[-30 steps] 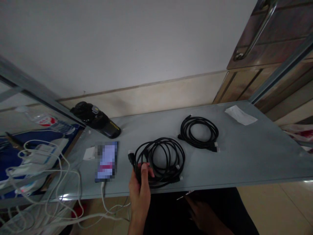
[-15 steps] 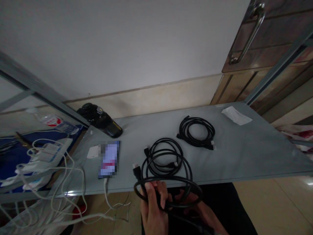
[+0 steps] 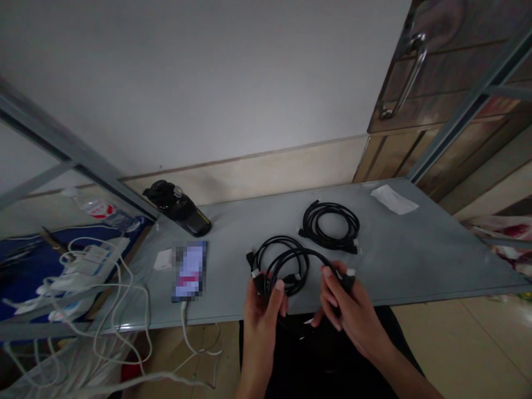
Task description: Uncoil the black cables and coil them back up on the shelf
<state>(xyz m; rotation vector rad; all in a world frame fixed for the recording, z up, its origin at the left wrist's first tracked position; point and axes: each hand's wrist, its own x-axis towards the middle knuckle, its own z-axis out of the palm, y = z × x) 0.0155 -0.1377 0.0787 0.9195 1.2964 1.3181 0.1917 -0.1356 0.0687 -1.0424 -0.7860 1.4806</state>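
A long grey flat-topped table (image 3: 245, 224) spans the scene. Over its front edge, the person's left hand (image 3: 264, 313) and right hand (image 3: 348, 305) hold a looped black rubbery cable (image 3: 307, 251) between them. The left fingers are curled round the loops; the right thumb and fingers are closed narrowly on one end. A neat black coiled cable (image 3: 330, 243) lies right of the table's centre, and a second black ring-shaped coil (image 3: 306, 271) lies near its front, partly behind the held loops. A black cylindrical bottle (image 3: 185, 210) is at the table's back left, a dark-edged rectangular phone (image 3: 192, 271) at its front left, a white flat packet (image 3: 394, 199) at its back right, and a small white square card (image 3: 163, 259) at its left. Smallest is the black plug with a pale tip (image 3: 348, 281), at the right hand, above the table's front.
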